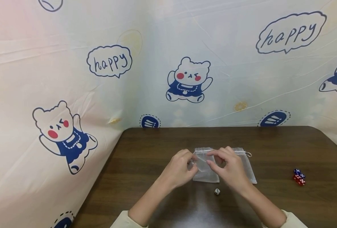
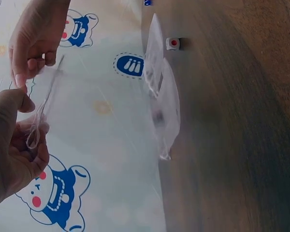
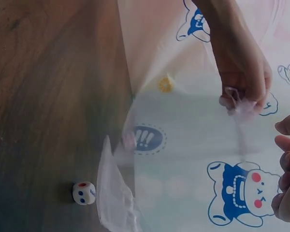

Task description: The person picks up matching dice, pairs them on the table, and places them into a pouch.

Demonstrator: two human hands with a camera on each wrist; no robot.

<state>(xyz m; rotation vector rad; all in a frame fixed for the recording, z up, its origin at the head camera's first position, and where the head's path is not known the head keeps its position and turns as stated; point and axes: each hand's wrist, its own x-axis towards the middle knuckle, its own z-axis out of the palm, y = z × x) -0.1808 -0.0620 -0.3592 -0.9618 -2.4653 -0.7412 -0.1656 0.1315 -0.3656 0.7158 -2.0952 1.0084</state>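
Note:
My left hand [image 1: 180, 167] pinches the gathered, corded end of a sheer white drawstring pouch [image 3: 244, 108]; its cord loop [image 2: 33, 137] hangs beside the fingers in the left wrist view. Facing it, my right hand [image 1: 229, 166] has thumb and forefinger spread apart, with nothing visible between them. Beneath the hands, a sheer white pouch [image 1: 205, 174] lies on the table, and another flat pouch [image 1: 249, 169] is partly covered by the right hand. A white die [image 1: 217, 191] sits just in front of them. The held pouch's lower part is faint against the backdrop.
Several blue and red dice [image 1: 299, 177] are clustered on the right side of the brown wooden table [image 1: 271, 148]. A pale printed cloth [image 1: 231, 79] with bears and "happy" bubbles hangs behind the table and along its left side.

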